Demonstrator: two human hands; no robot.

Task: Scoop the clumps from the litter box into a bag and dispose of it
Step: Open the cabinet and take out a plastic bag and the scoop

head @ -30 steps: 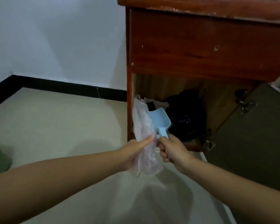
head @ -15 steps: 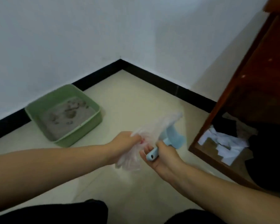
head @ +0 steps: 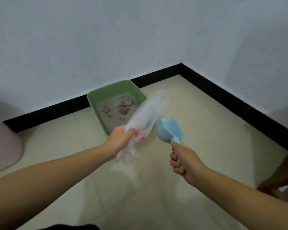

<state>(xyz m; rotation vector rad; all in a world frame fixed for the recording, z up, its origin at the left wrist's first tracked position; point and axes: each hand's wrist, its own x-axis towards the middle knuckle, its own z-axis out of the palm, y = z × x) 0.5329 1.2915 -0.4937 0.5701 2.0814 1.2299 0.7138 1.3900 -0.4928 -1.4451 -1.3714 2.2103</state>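
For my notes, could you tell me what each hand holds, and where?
Left hand grips the plastic bag near its bunched lower end; right hand grips the blue scoop by its handle.

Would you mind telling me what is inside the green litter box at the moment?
The green litter box holds grey litter with several darker clumps on top. The plastic bag covers its near right corner, so that part is hidden.
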